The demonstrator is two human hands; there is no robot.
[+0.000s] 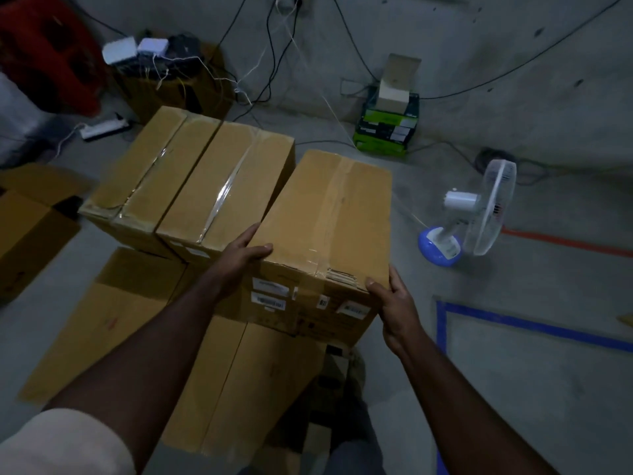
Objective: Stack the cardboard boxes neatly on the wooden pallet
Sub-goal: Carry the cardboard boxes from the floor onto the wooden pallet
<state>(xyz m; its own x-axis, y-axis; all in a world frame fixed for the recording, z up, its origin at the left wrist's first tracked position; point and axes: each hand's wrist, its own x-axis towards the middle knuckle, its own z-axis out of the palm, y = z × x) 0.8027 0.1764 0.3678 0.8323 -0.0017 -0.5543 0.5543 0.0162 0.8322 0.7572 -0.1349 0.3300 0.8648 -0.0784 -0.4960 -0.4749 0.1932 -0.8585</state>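
Two boxes (191,173) already sit side by side on the stack, and my left hand (243,255) and right hand (394,303) clasp the third box's (329,214) near corners, still askew beside them.

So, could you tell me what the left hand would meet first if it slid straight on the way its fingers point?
The left hand, gripping the held box, points up-right along the gap. It would probably wedge between that box and the middle taped box; depth is unclear.

No legible text. White labels (270,293) on near face of held cardboard box (325,214): print and barcodes too blurred to read.
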